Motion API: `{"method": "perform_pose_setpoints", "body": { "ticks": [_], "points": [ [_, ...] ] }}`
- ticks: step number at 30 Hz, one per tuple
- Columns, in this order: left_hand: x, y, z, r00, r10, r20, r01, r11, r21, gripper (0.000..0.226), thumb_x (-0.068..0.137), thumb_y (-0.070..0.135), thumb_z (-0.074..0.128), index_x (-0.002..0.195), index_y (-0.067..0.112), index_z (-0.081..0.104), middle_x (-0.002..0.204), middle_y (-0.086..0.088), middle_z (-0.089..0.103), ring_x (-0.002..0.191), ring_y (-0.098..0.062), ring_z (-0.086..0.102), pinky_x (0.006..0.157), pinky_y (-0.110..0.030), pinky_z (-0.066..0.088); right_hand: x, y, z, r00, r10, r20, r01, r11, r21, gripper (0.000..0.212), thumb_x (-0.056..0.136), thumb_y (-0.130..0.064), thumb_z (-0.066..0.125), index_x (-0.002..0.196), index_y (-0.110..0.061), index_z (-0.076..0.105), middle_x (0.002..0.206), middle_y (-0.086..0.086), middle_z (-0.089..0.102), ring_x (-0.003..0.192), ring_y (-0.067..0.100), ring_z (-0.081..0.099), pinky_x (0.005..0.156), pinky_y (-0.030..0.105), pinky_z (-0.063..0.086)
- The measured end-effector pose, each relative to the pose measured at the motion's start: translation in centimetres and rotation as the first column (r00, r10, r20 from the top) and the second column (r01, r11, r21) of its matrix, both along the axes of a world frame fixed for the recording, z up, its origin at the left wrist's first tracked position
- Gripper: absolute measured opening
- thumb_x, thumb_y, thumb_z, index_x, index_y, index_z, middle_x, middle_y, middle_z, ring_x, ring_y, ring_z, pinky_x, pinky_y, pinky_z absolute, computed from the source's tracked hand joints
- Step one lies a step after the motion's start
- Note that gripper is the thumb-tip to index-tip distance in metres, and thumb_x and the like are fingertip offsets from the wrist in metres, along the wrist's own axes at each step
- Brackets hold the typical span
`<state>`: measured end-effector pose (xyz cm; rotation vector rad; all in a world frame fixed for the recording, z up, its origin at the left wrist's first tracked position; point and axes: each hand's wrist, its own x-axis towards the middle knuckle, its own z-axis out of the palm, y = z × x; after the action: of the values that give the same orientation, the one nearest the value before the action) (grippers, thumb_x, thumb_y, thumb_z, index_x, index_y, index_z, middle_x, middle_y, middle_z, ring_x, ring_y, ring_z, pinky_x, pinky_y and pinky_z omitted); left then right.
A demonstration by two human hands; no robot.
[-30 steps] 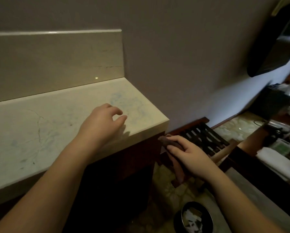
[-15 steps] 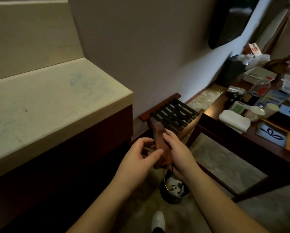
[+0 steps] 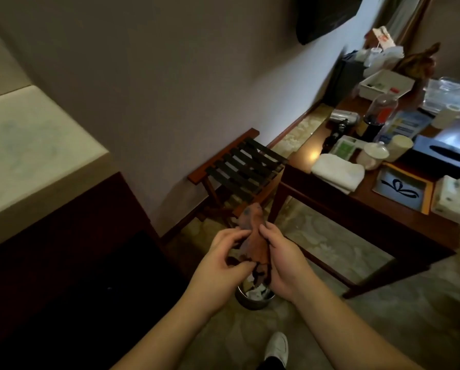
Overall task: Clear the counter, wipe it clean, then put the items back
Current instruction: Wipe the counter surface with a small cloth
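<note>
A: Two hands meet on one brown cloth, held in the air above the metal bin. The left hand has its grip pinched on the cloth's lower left edge; the right hand has its grip wrapped around the right side.

B: And the tabletop that is being wiped?

A: The pale tabletop lies well to the left of the bin, cut off by the left edge of the frame, with faint bluish smears on it. Its dark cabinet front is too dim to read.

B: What else is near the bin?

A: A slatted luggage rack stands beyond it against the wall. To the right of the bin is a wooden desk crowded with things, among them a folded white towel and a tissue box; many of the rest are too blurred to name. The bin itself is half hidden by the hands, with white scraps inside. A white shoe shows below it.
</note>
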<state>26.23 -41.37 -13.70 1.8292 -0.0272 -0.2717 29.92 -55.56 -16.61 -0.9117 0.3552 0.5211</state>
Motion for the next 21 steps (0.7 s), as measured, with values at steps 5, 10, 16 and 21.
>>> {"method": "perform_pose_setpoints", "body": {
  "ticks": [5, 10, 16, 21],
  "points": [
    [4.5, -6.3, -2.4, 0.996, 0.026, 0.088, -0.048, 0.966, 0.256, 0.033, 0.082, 0.014, 0.07, 0.099, 0.04, 0.058, 0.112, 0.033, 0.041, 0.112, 0.013, 0.034, 0.083, 0.001, 0.032, 3.0, -5.9, -1.6, 0.997, 0.075, -0.035, -0.075, 0.997, 0.01, 0.035, 0.101, -0.03, 0.043, 0.132, -0.016, 0.052, 0.115, 0.012, 0.068, 0.105, 0.024, 0.067, 0.085, 0.037, 0.051],
    [8.1, -10.4, -3.3, 0.971, 0.22, -0.096, -0.202, 0.964, 0.172, 0.006, 0.087, 0.017, 0.065, 0.087, 0.023, 0.064, 0.1, 0.01, 0.061, 0.087, 0.001, 0.058, 0.074, -0.021, 0.05, 5.2, -10.6, -2.8, 0.979, 0.2, -0.029, -0.199, 0.979, 0.033, 0.04, 0.098, -0.036, 0.045, 0.134, -0.018, 0.051, 0.125, 0.011, 0.064, 0.118, 0.023, 0.059, 0.107, 0.044, 0.04],
    [11.3, -13.0, -2.5, 0.847, 0.425, -0.32, -0.42, 0.903, 0.089, 0.011, 0.092, 0.013, 0.057, 0.094, 0.016, 0.067, 0.089, -0.006, 0.071, 0.082, -0.025, 0.069, 0.069, -0.04, 0.057, 6.8, -14.0, -3.7, 0.904, 0.427, 0.016, -0.409, 0.874, -0.263, 0.054, 0.079, -0.035, 0.074, 0.126, -0.037, 0.047, 0.122, -0.004, 0.064, 0.111, 0.017, 0.063, 0.099, 0.041, 0.049],
    [13.7, -13.0, -2.2, 0.878, 0.31, -0.366, -0.282, 0.951, 0.128, 0.012, 0.089, 0.018, 0.061, 0.098, 0.015, 0.067, 0.092, -0.007, 0.072, 0.083, -0.024, 0.071, 0.076, -0.042, 0.058, 8.0, -15.3, -3.7, 0.876, 0.482, -0.009, -0.46, 0.832, -0.309, 0.033, 0.091, -0.036, 0.061, 0.121, -0.025, 0.058, 0.113, 0.002, 0.069, 0.095, 0.017, 0.066, 0.073, 0.031, 0.047]
  ]
}}
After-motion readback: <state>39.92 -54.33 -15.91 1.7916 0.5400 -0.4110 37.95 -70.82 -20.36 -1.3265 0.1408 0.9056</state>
